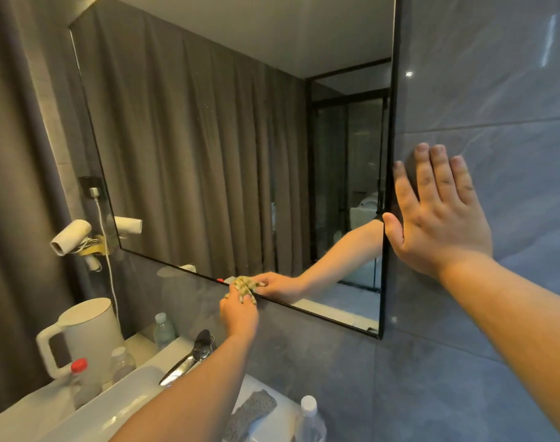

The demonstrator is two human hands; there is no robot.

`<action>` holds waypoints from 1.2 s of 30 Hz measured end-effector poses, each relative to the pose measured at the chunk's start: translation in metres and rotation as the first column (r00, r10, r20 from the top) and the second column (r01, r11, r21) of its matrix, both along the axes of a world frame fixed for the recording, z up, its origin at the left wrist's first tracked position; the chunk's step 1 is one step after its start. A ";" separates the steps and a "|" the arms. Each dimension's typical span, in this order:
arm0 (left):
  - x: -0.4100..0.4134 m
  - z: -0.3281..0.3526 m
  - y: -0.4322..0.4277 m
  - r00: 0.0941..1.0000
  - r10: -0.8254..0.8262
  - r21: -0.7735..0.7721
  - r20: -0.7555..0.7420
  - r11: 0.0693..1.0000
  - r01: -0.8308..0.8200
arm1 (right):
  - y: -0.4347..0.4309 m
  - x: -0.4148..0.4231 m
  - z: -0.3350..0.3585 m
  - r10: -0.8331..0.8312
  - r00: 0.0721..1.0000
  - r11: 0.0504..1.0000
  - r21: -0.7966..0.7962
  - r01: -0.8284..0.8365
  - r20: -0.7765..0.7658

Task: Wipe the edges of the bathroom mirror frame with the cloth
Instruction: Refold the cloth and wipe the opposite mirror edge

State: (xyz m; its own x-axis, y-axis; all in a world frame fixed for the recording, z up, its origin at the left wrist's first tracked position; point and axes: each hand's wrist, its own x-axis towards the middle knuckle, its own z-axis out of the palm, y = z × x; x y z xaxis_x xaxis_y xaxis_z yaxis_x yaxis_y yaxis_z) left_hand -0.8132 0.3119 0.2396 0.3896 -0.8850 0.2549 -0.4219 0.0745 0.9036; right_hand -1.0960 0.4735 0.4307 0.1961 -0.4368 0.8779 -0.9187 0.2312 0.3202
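A large wall mirror with a thin black frame (387,173) fills the upper middle of the view. My left hand (239,314) grips a bunched yellow-green patterned cloth (244,287) and holds it against the mirror's bottom edge, about midway along. My right hand (438,212) lies flat with fingers spread on the grey wall tile just right of the frame's right edge, the thumb touching that edge. Both arms and the cloth are reflected in the glass.
Below are a white sink (119,406) with a chrome faucet (189,355), a white kettle (84,333), a red-capped bottle (81,384), clear bottles (309,419), and a grey cloth (250,413). A hair dryer (69,236) hangs left of the mirror beside a dark curtain.
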 end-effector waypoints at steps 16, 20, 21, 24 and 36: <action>-0.068 0.039 0.039 0.999 -0.022 -0.387 -0.032 0.922 0.008 | -0.005 0.000 -0.001 0.004 1.000 1.000 -0.028 -0.004 -0.007; -0.036 0.039 0.019 0.995 -0.042 -0.451 0.092 0.889 0.079 | -0.004 0.000 -0.001 0.007 1.000 1.000 -0.030 -0.008 -0.010; -0.026 0.041 0.010 0.997 -0.022 -0.442 0.069 0.896 0.050 | -0.004 0.000 -0.001 0.012 1.000 0.999 -0.031 -0.012 -0.010; 0.002 0.050 -0.016 0.995 0.050 -0.312 -0.084 0.947 -0.074 | -0.004 0.001 -0.001 0.023 1.000 0.999 -0.037 -0.023 -0.009; 0.045 0.039 -0.057 0.968 0.222 -0.087 -0.113 0.969 -0.233 | -0.006 -0.001 -0.002 0.004 0.999 0.999 -0.048 -0.006 -0.040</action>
